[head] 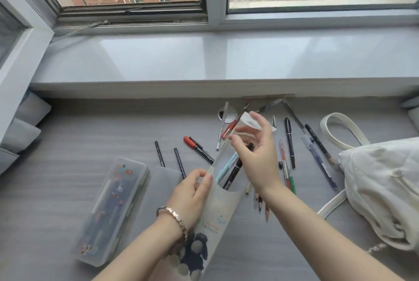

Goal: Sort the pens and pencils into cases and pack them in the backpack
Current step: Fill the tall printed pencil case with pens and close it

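Left hand (192, 192) pinches the rim of a translucent soft case (217, 212) containing a light-blue pen (226, 167) and a black pen (233, 174). Right hand (254, 156) hovers over its mouth, fingers loosely spread. Loose pens (289, 144) lie near the far edge of the desk (79, 140), with the hard case (113, 208) at left and the backpack (381, 190) at right.

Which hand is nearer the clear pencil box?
Left. The left hand grips the pouch edge just right of the pencil box; the right hand is over the pouch mouth, farther right.
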A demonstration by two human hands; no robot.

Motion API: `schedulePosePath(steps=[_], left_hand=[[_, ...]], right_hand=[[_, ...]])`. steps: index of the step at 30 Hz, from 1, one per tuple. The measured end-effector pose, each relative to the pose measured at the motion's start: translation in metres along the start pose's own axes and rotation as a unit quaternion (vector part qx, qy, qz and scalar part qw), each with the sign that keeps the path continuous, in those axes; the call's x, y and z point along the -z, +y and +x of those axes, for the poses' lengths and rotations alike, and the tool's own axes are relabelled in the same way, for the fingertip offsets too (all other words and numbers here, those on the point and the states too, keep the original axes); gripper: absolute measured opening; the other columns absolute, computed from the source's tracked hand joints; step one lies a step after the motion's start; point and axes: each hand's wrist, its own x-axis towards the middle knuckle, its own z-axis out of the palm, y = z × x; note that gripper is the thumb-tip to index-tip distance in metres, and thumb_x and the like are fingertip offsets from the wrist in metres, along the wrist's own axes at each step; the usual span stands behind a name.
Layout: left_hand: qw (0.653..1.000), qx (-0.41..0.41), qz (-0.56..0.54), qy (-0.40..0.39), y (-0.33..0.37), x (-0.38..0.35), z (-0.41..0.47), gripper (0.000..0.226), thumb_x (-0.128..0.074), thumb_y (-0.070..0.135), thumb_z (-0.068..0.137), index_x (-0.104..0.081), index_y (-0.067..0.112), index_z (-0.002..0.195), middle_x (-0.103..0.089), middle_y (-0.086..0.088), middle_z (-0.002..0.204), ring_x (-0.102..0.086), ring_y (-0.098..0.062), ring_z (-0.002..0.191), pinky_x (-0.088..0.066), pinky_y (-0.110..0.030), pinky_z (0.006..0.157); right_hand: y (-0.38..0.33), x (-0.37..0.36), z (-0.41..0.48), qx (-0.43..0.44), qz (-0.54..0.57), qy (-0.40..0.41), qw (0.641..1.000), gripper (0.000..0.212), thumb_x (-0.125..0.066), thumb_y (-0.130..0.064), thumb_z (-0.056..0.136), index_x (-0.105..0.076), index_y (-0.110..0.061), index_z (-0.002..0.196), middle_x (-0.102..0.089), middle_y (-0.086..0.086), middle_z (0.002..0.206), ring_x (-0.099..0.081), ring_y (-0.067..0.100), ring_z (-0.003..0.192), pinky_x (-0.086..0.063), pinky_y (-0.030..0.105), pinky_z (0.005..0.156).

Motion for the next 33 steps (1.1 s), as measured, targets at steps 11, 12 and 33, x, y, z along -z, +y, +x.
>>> schedulePosePath(steps=[11,12,33], left_hand=[[0.974,0.091,-0.007,0.209,-0.012,0.029,0.014,0.020,-0.036,0.027,0.097,-0.049,0.012,0.092,-0.052,-0.001,0.078,-0.047,-0.019,0.076,-0.031,-0.028,0.062],[0.967,0.098,-0.012,0.235,-0.014,0.036,0.016,0.021,-0.035,0.026,0.097,-0.049,0.011,0.096,-0.052,-0.004,0.082,-0.046,-0.019,0.079,-0.030,-0.027,0.066],[0.956,0.148,-0.001,0.253,-0.041,0.059,0.017,0.039,-0.033,0.030,0.098,-0.053,-0.001,0.108,-0.048,-0.002,0.079,-0.043,-0.018,0.072,-0.029,-0.028,0.063]], right_hand=[[0.014,-0.016,0.031,0.219,-0.335,-0.050,0.915,0.018,-0.053,-0.009,0.085,-0.067,-0.003,0.094,-0.066,0.010,0.090,-0.059,0.024,0.087,-0.044,0.025,0.079],[0.020,-0.023,0.036,0.165,-0.356,-0.078,0.917,0.019,-0.052,-0.005,0.085,-0.066,-0.003,0.099,-0.065,0.011,0.094,-0.060,0.026,0.089,-0.043,0.027,0.079],[0.075,-0.072,0.049,0.049,-0.597,-0.187,0.779,0.025,-0.043,0.000,0.089,-0.042,-0.005,0.113,-0.044,0.014,0.115,-0.054,0.030,0.101,-0.048,0.034,0.083]])
